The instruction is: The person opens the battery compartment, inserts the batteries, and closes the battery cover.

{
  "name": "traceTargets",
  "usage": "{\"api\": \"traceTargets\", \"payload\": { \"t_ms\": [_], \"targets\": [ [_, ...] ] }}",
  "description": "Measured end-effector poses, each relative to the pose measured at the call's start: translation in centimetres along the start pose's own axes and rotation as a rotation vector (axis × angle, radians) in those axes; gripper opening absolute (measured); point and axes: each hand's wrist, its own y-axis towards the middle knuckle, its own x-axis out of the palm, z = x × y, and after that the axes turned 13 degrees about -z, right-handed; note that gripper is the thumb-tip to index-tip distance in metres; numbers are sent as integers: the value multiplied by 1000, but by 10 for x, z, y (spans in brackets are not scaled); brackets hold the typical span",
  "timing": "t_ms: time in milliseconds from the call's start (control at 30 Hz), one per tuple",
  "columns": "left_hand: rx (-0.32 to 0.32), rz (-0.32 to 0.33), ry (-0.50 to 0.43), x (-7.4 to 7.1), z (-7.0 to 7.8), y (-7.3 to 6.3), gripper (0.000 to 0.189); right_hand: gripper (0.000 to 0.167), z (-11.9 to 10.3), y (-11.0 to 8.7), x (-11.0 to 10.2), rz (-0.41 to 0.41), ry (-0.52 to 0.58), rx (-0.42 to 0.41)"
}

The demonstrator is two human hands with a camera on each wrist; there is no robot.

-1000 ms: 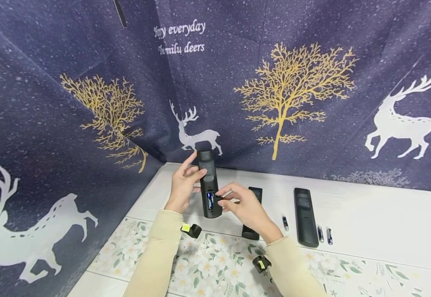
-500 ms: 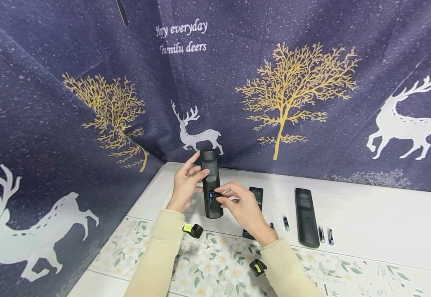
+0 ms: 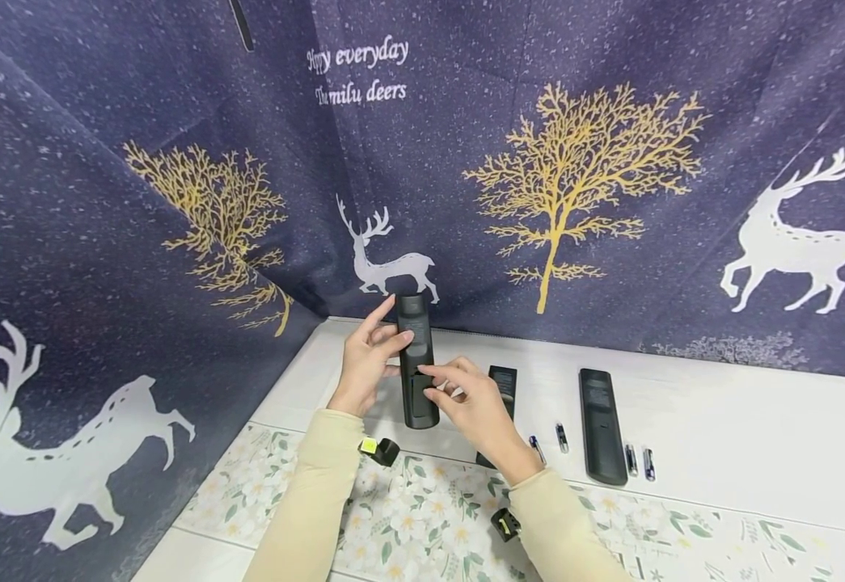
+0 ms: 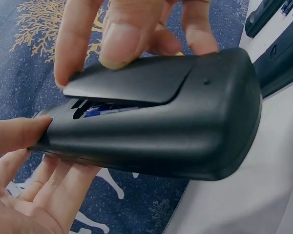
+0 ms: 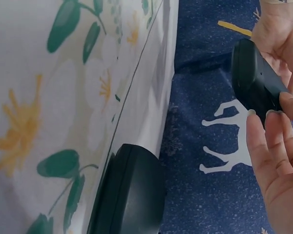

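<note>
My left hand (image 3: 367, 364) grips a black remote control (image 3: 413, 311) by its upper part, its back turned toward me and its lower end down. With thumb and fingers, my right hand (image 3: 476, 404) holds the battery cover (image 4: 132, 80) against the remote's lower back. In the left wrist view the cover sits in place at one end and tilts up along one edge. Through that slit a blue battery (image 4: 100, 110) shows inside the compartment. The right wrist view catches the remote's end (image 5: 249, 73) above the right fingers; the cover is hidden there.
A second remote (image 3: 504, 380) lies behind my right hand, partly covered by it. Farther right lies a third remote (image 3: 600, 424), back up. Loose batteries (image 3: 561, 437) lie around these two. A patterned cloth (image 3: 611, 242) hangs behind the white table (image 3: 742, 436).
The right hand has brought the cover over the compartment, hiding the batteries that showed a second ago. Both hands and the remote have shifted slightly right.
</note>
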Motion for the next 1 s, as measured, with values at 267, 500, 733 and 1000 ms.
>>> {"api": "traceTargets", "payload": {
  "t_ms": [267,500,733,1000],
  "targets": [
    [9,-1,-1,-1,-1,1,70,39,2,0,1,-10,-44,-32],
    [6,0,-8,1,-1,1,70,39,1,0,1,-29,-68,-4],
    [2,3,-26,1,1,1,69,53,-1,0,1,34,62,77],
    [-20,-17,-41,2,3,0,66,65,-1,-1,-1,-2,271,183]
  ]
}}
